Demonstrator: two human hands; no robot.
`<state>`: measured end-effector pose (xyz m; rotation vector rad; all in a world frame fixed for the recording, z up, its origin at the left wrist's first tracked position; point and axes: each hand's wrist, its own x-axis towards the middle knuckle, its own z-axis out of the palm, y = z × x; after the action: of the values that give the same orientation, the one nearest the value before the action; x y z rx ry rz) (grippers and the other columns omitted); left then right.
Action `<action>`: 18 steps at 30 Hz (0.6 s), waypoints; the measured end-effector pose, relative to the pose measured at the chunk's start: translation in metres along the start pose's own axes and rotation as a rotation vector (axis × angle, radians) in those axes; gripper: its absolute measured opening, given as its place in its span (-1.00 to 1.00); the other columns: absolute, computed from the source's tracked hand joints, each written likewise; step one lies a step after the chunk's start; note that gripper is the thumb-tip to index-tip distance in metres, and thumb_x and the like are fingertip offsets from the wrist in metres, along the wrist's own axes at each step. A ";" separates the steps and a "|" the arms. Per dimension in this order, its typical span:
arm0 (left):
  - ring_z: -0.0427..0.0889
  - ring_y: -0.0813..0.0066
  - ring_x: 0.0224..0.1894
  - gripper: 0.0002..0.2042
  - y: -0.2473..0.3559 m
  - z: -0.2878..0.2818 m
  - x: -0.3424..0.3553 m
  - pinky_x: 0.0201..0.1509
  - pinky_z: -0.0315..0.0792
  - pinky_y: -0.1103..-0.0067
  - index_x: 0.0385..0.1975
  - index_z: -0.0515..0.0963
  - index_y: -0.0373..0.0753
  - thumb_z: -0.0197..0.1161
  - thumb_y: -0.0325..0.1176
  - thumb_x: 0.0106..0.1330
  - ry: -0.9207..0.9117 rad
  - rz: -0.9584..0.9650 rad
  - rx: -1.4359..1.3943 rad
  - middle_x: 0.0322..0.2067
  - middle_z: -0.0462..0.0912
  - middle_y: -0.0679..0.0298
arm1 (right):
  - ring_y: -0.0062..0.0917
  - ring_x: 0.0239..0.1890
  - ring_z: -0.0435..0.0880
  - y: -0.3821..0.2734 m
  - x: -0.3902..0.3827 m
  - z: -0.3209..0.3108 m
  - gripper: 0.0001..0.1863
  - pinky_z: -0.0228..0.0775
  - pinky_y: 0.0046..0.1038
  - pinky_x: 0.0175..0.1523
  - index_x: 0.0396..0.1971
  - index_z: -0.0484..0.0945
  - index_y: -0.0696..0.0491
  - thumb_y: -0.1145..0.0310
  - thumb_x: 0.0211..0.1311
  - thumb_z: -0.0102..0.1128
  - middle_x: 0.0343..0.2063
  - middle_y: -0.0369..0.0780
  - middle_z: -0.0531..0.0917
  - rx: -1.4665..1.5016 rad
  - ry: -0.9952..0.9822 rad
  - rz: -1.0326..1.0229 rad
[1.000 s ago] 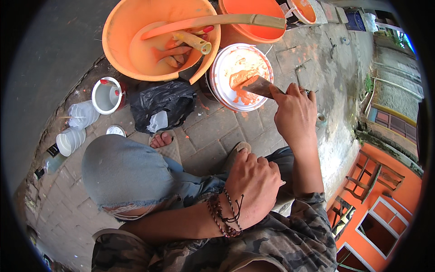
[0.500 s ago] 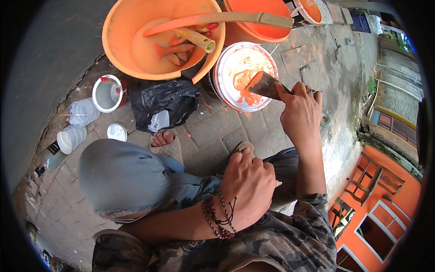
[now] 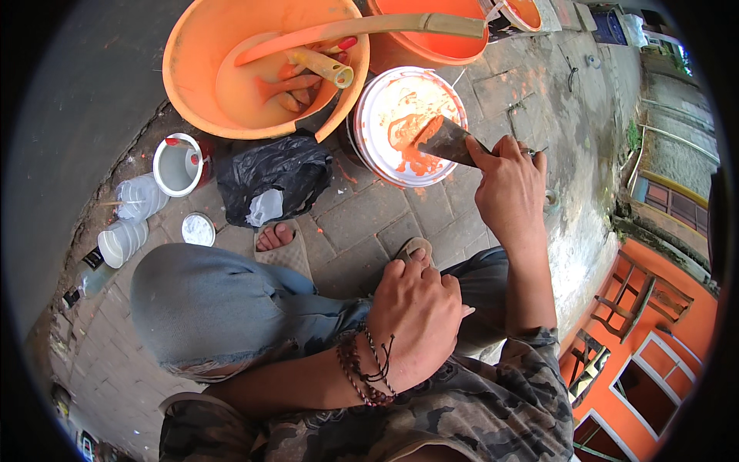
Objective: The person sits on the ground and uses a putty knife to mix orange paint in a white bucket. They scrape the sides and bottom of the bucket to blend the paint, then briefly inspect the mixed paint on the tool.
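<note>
My right hand (image 3: 512,189) is closed around a putty knife (image 3: 450,144). The blade, with orange paste at its tip, lies over the white lid (image 3: 385,158) of a bucket. Orange paste (image 3: 404,132) is smeared across that lid. My left hand (image 3: 416,319) hangs in front of my body near my knees, its fingers curled under. Whether anything is inside them stays hidden. Cord bracelets (image 3: 368,369) circle the left wrist.
A large orange basin (image 3: 188,65) holds cloudy liquid, sticks and tools; a red-orange tub (image 3: 454,52) stands beside it. Nearer lie a black plastic bag (image 3: 269,173), a small white-rimmed can (image 3: 178,165), a round lid (image 3: 198,229) and plastic cups (image 3: 123,240). Paving blocks cover the ground.
The putty knife's blade has shifted slightly across the lid, turning a little, with more paste at its tip. The whole view has moved slightly; my left hand stays curled.
</note>
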<state>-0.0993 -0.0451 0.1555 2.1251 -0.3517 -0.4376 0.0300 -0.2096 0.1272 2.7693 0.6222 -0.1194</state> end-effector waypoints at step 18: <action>0.54 0.22 -0.27 -0.68 0.000 -0.001 0.000 -0.02 0.32 0.35 -0.41 0.56 -0.32 0.24 -0.13 0.34 -0.025 0.001 -0.034 -0.45 0.57 0.13 | -0.70 -0.51 0.55 0.058 -0.015 0.030 -0.79 0.38 -0.53 -0.37 -0.09 0.60 0.19 0.38 0.44 0.11 -0.61 -0.30 0.58 0.900 -0.345 0.303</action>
<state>-0.0994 -0.0444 0.1562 2.0875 -0.3572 -0.4673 0.0411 -0.2746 0.1163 3.4910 0.0256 -1.0004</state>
